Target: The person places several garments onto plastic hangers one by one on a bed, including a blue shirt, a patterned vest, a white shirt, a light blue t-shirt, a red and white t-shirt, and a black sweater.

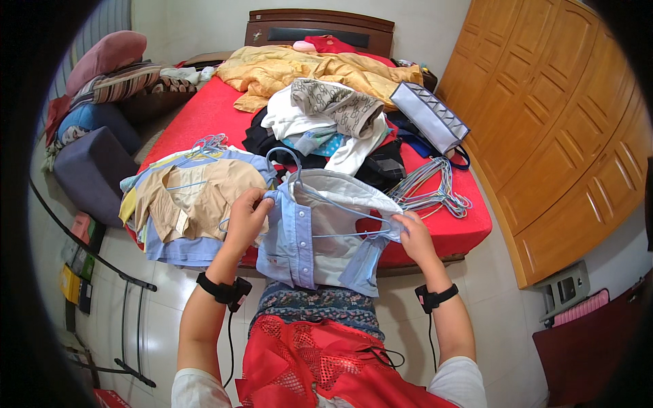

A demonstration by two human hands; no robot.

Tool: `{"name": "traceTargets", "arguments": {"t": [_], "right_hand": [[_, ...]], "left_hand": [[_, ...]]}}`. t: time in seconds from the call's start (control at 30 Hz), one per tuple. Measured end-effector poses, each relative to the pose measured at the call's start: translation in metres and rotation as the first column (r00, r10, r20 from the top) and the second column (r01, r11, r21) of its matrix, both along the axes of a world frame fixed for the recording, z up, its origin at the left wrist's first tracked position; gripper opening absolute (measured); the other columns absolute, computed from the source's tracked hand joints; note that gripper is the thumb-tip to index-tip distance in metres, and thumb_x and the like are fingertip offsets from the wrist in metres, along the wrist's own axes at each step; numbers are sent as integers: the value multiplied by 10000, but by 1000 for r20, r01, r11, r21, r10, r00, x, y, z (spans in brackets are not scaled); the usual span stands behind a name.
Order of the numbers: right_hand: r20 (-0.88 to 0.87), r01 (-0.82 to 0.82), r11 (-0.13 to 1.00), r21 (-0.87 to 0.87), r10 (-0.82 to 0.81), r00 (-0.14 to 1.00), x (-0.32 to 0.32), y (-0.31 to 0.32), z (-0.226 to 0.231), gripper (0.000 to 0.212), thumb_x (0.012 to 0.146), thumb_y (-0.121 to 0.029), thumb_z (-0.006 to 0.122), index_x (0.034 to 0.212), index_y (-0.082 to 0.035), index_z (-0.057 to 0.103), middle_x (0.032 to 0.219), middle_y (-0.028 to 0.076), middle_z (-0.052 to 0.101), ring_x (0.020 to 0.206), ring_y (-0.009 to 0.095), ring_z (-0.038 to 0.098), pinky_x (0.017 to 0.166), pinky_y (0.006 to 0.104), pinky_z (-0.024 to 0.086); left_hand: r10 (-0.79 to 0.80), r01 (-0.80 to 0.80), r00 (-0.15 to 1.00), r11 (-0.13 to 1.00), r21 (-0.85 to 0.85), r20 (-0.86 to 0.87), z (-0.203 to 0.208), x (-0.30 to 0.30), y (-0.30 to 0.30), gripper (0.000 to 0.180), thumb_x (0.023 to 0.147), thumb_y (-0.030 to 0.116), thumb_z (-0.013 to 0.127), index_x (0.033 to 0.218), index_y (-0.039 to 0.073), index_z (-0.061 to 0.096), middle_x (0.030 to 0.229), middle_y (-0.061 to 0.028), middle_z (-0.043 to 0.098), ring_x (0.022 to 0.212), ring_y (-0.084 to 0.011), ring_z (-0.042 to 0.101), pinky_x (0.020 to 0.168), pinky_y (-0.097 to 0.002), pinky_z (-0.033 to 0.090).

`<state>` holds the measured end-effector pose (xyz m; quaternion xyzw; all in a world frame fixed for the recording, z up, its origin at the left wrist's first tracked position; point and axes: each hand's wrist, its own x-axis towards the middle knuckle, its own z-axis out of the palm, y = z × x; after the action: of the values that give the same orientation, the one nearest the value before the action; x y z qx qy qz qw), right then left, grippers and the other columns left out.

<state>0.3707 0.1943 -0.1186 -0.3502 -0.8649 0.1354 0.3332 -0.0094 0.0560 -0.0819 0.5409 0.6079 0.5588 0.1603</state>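
Holding a pale blue shirt (320, 231) on a wire hanger (326, 204) over the foot edge of the bed (469, 228).

The left hand (246, 214) pinches the shirt's buttoned front near the collar, fingers closed on the cloth, while the right hand (411, 234) grips the far shoulder where the hanger's arm ends; spread this way, the shirt hangs open and flat between them, its hem dropping past the bed's edge towards the person's lap. The hanger's hook stands up above the collar, so the wire seems already seated inside the shoulders. By the left edge lies a stack of shirts (194, 204) already on hangers, a tan one on top. A bunch of empty hangers (432, 187) lies near the right corner, within easy reach, and an unsorted heap of clothes (326, 126) sits mid-bed behind.
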Motion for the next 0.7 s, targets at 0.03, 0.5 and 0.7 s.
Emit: {"name": "traceTargets", "arguments": {"t": [0.03,0.5,0.7], "right_hand": [[-20,1,998,67,1,1000,3,0,-1,418,749,87,507,1134,-40,609,1162,177,569,1029,379,575,867,412,478],[-85,-39,992,-124,29,996,3,-17,13,606,731,52,528,1328,-51,515,1346,193,467,1251,343,462,1032,359,370],[-166,-182,974,-133,159,973,-35,-59,42,619,776,-22,565,1385,-64,467,1372,204,429,1307,316,407,1052,335,330]], "left_hand": [[35,-35,998,999,2,-57,1,2,1,127,844,92,631,885,-27,611,743,-59,562,684,-138,522,639,-278,425],[149,-138,976,987,78,-157,-1,7,4,126,811,76,654,875,-23,608,749,-114,557,670,-213,548,632,-310,436],[182,-169,964,982,81,-194,-3,10,2,121,795,67,666,860,-18,611,739,-93,555,656,-178,539,614,-291,427]]}}
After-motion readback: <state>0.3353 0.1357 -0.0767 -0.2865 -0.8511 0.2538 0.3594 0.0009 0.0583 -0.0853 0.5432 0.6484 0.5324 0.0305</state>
